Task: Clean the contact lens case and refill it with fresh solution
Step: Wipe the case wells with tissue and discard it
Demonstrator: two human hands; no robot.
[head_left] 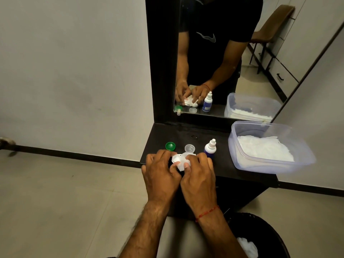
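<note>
on my feed both hands meet at the front edge of the dark surface [232,170]. the left hand [162,172] has its fingers [164,154] curled around the white case [176,158], holding it just above the surface edge. the right hand [198,177] pinches a wad of white tissue [182,165] between thumb and curled fingers [202,157] and presses it against the case, so the tissue covers part of it. i cannot tell which well of the case the tissue sits in. a red thread [207,213] circles the right wrist.

2 caps lie on the surface just beyond the hands: a green cap [170,146] to the left and a clear cap [190,148] beside it, both off the case. the bottle [210,148], white top and blue body, stands upright just right of the clear cap and close behind the right hand's knuckles. well to the right sits a clear tub [240,153] with white tissues in it.

the mirror [232,75] at the back of the surface reflects the hands, caps, bottle and tub. low on the right a black bin [277,237] stands on the floor with crumpled white tissue inside.
</note>
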